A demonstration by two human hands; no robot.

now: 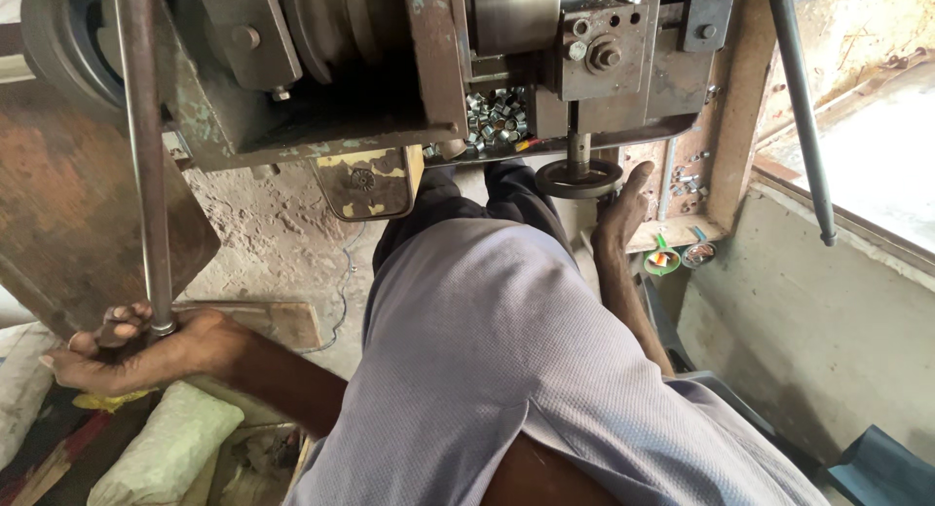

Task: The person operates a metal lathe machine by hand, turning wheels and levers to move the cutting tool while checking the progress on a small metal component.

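Under the grimy machine, long steel rod gripped at its lower end by left hand, fingers curled closed around it, right hand rested open beside small handwheel, fingers hidden, metal rings heaped above.

pale sack (lower left); small metal rings piled in machine.

Left hand low and out to the side, fingers curled shut — right hand reaches forward, palm flat.

Rough concrete floor, stained wall (perhaps plaster), bright daylight right
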